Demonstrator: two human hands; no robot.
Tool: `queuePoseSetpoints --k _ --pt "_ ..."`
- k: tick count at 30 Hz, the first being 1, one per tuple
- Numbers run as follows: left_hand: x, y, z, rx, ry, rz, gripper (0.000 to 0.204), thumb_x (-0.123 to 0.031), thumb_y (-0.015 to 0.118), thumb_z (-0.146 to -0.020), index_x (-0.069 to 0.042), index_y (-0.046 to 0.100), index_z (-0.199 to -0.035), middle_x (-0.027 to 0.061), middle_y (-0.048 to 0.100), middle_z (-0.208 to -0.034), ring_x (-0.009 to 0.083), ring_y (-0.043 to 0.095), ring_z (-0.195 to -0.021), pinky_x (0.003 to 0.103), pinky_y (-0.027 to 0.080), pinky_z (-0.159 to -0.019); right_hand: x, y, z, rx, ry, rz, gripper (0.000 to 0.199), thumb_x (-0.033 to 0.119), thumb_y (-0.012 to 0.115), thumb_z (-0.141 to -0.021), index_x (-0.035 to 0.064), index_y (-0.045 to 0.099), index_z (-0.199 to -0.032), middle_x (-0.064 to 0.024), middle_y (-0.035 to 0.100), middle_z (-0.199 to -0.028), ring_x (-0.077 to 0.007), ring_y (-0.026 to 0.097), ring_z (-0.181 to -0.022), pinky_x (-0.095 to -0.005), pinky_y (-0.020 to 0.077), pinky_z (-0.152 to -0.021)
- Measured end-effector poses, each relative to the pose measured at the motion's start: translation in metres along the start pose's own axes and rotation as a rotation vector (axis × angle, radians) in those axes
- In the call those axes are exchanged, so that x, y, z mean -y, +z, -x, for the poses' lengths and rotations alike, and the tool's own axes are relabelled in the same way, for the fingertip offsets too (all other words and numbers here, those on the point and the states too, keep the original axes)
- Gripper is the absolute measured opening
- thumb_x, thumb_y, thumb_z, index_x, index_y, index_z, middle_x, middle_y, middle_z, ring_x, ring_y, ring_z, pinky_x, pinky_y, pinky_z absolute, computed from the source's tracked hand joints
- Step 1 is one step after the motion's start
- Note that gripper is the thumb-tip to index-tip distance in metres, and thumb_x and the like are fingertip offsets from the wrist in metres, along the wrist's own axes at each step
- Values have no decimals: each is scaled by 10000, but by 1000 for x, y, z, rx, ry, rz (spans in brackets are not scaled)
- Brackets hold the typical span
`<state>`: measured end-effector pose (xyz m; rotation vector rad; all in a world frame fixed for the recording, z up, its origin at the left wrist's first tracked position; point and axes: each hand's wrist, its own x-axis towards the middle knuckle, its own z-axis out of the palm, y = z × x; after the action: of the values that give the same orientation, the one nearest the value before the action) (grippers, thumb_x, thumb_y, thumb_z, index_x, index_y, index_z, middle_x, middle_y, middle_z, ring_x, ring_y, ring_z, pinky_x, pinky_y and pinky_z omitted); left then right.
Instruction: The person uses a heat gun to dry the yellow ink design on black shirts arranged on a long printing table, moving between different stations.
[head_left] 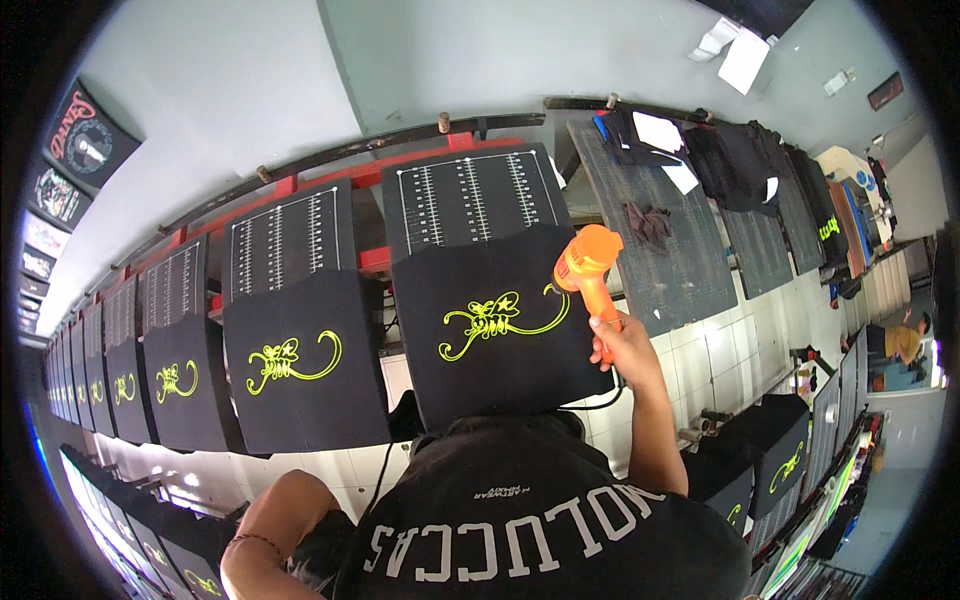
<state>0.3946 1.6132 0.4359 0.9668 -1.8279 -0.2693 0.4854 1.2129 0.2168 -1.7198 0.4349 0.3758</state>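
My right hand (630, 352) is closed round the handle of an orange heat gun (592, 268). The gun's nozzle points down and left, just above the right end of a neon yellow print (492, 322). That print lies on a black T-shirt (470, 385) stretched over the near end of a flat board (475, 195) with white ruler marks. A dark cord hangs below the handle. My left arm (285, 515), bent and with a thin bracelet, shows at the lower left. The left hand itself is out of sight.
Several more boards with printed black shirts (300, 375) run off to the left. A dark bench (650, 240) with a crumpled cloth (650, 224) stands at the right, black garments (735, 165) beyond it. Another row of shirts (775, 445) is behind me. A person (900, 342) is far right.
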Motion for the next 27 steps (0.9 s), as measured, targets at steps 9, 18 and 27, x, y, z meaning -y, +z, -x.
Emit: queuePoseSetpoints --k 9,18,27 --pt "129 -17 81 -539 -229 302 284 -246 516 -958 9 616 -884 97 621 -756 215 584 -647 354 459 -562 -5 3 -5 3 75 -72 366 372 657 -910 19 589 -975 -9 572 -685 -110 594 -559 -236 443 -457" --pt "315 80 251 -1071 -1485 -744 409 -110 529 -934 35 491 -1315 232 441 -1426 372 403 -1340 420 306 -1125 -5 5 -7 -1 97 -79 302 327 645 -922 32 581 -945 -10 577 -692 -107 589 -550 -225 445 -451" --pt "345 108 258 -898 -1577 -923 595 -180 448 -984 87 219 -1464 280 160 -1552 406 215 -1431 463 205 -1165 -4 4 -3 15 107 -64 295 332 651 -921 45 587 -929 1 568 -705 -98 582 -560 -222 448 -472"
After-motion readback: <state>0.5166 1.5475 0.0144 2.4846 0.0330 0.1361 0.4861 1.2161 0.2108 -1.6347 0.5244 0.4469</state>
